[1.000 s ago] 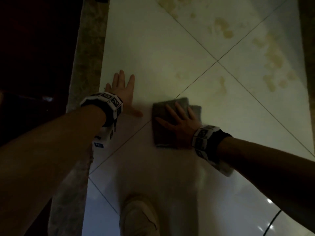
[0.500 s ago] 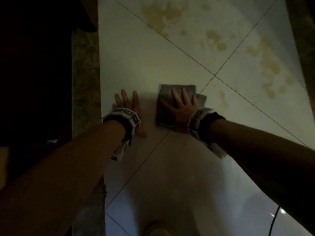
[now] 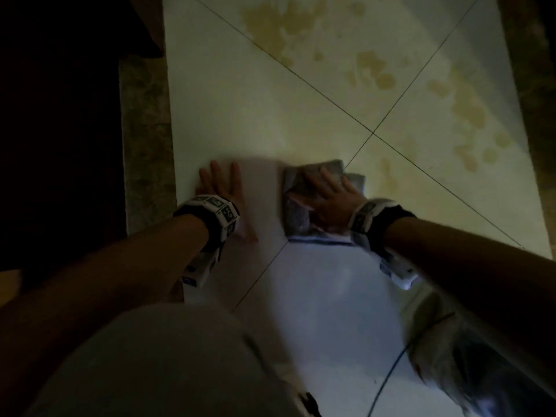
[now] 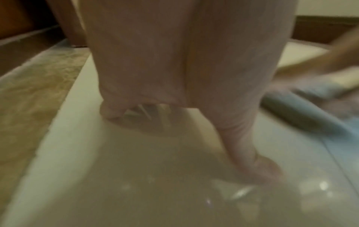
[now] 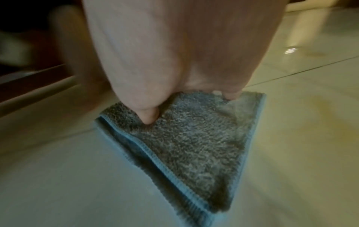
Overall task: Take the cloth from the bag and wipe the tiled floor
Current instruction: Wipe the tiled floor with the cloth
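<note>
Wiping is the step in hand: the right hand [image 3: 326, 203] is pressing flat, spread fingers [image 5: 147, 116] on the folded cloth [image 3: 301, 191] mid-floor, while the left hand [image 3: 221, 188] is bracing open on the tiled floor [image 3: 240, 109] near its left edge. The next stroke probably needs pushing toward the yellowish stains [image 3: 370, 64] beyond.

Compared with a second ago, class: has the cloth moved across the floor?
Yes. In the head view, the cloth under the right hand has slid away from the person, closer to the grout crossing.
</note>
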A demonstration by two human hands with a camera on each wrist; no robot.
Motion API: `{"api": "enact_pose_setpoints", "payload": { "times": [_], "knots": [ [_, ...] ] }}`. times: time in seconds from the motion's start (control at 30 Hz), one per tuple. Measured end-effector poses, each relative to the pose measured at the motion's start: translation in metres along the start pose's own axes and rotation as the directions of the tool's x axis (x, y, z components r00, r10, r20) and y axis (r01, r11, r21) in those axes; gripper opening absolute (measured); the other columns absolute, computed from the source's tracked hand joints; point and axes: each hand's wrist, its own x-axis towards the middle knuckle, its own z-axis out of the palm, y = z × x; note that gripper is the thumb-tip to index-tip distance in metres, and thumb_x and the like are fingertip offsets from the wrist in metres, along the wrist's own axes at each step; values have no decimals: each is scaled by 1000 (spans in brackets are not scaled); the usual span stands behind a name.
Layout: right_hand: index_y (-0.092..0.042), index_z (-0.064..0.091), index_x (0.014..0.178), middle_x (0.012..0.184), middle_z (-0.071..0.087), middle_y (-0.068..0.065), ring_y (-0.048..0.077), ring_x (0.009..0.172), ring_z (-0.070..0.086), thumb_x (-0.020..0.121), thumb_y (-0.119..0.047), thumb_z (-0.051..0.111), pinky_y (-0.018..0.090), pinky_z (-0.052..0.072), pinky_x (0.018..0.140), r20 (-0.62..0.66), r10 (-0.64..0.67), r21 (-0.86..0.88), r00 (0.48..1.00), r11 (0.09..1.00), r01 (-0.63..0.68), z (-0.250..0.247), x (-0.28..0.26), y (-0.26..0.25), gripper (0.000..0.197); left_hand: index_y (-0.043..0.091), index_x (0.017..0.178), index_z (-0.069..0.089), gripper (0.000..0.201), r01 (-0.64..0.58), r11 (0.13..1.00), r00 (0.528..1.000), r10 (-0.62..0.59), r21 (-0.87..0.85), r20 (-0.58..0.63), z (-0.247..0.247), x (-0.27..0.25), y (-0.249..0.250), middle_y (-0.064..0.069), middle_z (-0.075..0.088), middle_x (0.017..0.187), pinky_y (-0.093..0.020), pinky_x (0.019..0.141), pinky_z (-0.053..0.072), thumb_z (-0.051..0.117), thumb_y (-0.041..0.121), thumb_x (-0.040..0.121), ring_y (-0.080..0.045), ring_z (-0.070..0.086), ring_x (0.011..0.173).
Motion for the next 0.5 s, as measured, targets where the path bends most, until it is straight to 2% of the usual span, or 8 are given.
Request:
{"api": "enact_pose_setpoints", "payload": {
  "times": [0.1,0.17,0.23,0.27,0.33,0.4,0.43,0.5],
  "knots": [
    [-48,-3,151,163,-14,2,36,149,-10,97,-51,40,62,5,117,27,67,100,997,993,-70,-23,21,26,69,20,142,-42,168,15,999,998,-18,45,67,-6,3,-2,-25,-45,146,-67,115,2,85,69,44,-52,-31,137],
    [-46,-4,152,163,-14,3,36,148,-11,98,-50,39,65,3,116,35,100,129,994,986,-104,-26,32,35,69,19,144,-39,161,16,995,993,-27,96,116,-16,4,-2,-26,-41,148,-67,115,6,81,73,51,-53,-26,139],
    [-49,0,151,163,-10,4,40,148,-6,94,-56,40,66,9,114,-36,130,94,991,988,-126,-19,31,32,70,16,147,-33,154,18,994,988,-34,106,149,-33,2,1,-28,-33,152,-64,116,8,76,75,56,-53,-17,142],
    [-50,5,151,164,-4,6,42,148,0,91,-61,41,67,15,112,-70,133,73,989,989,-128,-13,25,27,71,14,149,-30,150,18,995,988,-33,99,152,-43,3,6,-29,-28,154,-61,117,11,75,75,60,-52,-11,144],
    [-44,28,149,161,19,13,49,143,20,84,-67,41,71,28,103,-143,104,97,984,991,-90,0,9,18,70,10,153,-19,140,-30,996,991,18,84,133,-63,9,20,-30,-12,158,-54,118,20,73,71,66,-49,7,146],
    [-38,44,143,152,38,19,53,134,36,77,-67,32,72,36,94,-166,38,126,985,992,-17,18,-14,19,73,8,154,-4,135,-117,984,991,108,131,77,-82,16,43,-29,7,156,-54,113,30,74,71,64,-48,22,142],
    [-37,44,143,150,39,20,53,132,38,75,-66,32,72,37,94,-158,13,109,987,994,4,29,-26,20,75,8,153,1,134,-148,974,989,142,173,46,-88,17,55,-29,13,154,-54,111,32,75,72,62,-48,26,140],
    [-39,34,146,152,36,19,52,134,36,76,-62,51,71,36,97,-178,-17,62,984,998,28,51,-47,25,76,9,154,5,132,-188,957,982,190,220,13,-92,19,77,-27,15,155,-57,110,32,77,70,62,-50,26,139]
  ]
}}
